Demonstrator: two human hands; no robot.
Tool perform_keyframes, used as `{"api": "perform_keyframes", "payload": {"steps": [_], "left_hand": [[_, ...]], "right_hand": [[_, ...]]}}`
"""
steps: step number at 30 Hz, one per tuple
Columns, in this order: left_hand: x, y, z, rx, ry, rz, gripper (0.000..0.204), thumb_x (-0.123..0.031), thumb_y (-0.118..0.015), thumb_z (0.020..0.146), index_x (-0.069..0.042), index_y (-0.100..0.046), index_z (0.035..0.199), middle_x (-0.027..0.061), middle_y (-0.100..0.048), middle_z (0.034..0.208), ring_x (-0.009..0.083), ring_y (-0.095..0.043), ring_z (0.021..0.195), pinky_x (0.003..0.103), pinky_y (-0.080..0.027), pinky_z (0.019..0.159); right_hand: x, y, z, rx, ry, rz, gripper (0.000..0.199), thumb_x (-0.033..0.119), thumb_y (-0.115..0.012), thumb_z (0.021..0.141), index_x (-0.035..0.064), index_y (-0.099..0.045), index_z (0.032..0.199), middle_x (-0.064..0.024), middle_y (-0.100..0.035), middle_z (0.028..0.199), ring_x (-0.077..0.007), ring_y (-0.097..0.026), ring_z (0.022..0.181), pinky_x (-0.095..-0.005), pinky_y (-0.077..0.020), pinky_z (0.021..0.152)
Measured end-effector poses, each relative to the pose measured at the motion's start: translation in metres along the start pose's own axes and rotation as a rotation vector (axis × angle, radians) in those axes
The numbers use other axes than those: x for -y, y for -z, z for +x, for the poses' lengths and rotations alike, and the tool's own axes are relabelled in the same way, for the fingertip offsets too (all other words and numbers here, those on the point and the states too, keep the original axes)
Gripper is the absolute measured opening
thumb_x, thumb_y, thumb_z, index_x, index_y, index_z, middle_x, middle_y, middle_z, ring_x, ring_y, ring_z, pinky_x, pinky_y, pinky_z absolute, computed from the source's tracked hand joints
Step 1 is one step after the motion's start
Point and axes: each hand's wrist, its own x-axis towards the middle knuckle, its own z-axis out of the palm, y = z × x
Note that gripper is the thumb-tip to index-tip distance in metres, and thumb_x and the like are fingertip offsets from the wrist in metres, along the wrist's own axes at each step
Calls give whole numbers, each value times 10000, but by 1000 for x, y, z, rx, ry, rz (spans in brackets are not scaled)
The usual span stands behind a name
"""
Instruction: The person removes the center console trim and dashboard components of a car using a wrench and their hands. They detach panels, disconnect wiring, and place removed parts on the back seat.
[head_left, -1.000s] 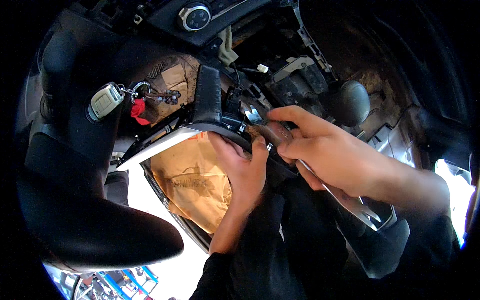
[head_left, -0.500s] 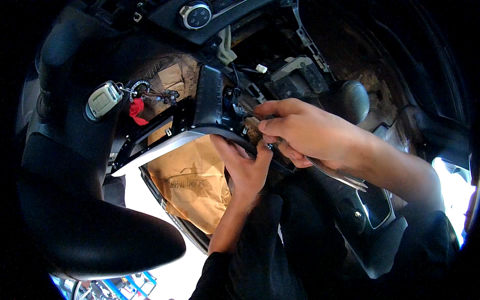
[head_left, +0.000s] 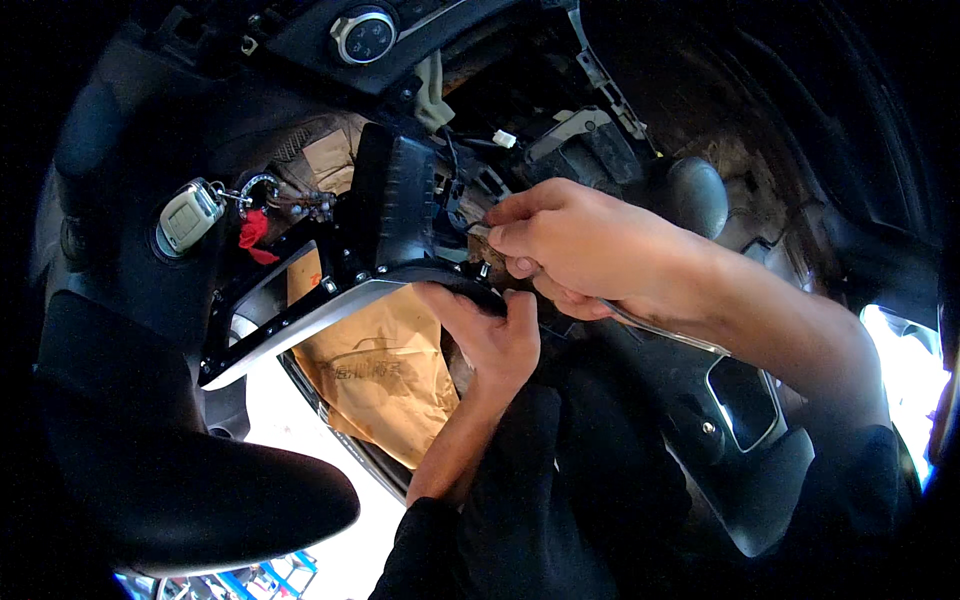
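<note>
My left hand is closed round the lower edge of a black dashboard trim panel, which has a silver strip and a rectangular opening. The panel is tilted, with small clips along its rim. My right hand grips a slim, bent silver metal tool; its shank sticks out below the palm. Its pale tip shows by my fingertips, close to the panel's right end. Whether the tip touches the panel or a part behind it, I cannot tell.
A car key with a red tassel hangs at the left, above the steering wheel. Brown paper covers the floor. A white connector dangles in the open dashboard. The gear knob stands at the right.
The whole view has shifted slightly. The panel and both hands sit a little further left in the picture. My right hand's fingers have drawn closer to the panel's right end; both grips remain.
</note>
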Motion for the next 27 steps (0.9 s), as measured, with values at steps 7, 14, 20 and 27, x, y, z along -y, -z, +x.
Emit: {"api": "perform_keyframes", "payload": {"steps": [7,14,20,27], "left_hand": [[0,-4,-5,-2,-47,48,825,-31,-610,809,113,-85,1428,235,-363,1275,288,-430,1135,381,-356,1054],[0,-17,-8,-51,-50,-39,886,-323,-716,908,87,-157,1459,225,-393,1333,249,-436,1229,369,-351,1073],[9,-14,-20,40,52,-202,820,-301,-623,961,17,-96,1502,218,-387,1370,252,-462,1242,364,-380,1061],[15,1,-42,104,174,-522,751,-276,-514,1024,-64,-24,1552,209,-379,1414,255,-492,1257,358,-412,1048]], "right_hand": [[-1,0,3,20,68,-211,469,177,-497,1004,-102,-432,1375,-39,-540,786,-58,-414,400,-213,-320,350],[-25,-18,4,-223,63,-196,467,245,-485,1019,-37,-478,1391,-226,-633,1108,-176,-606,783,-281,-480,583],[-52,-39,3,-456,239,-247,375,178,-486,1007,-44,-531,1305,-240,-630,1167,-300,-623,1107,-376,-467,971],[-64,-54,-9,-484,146,-242,354,174,-495,996,-36,-513,1281,-241,-656,1068,-335,-657,1019,-387,-492,878]]}}
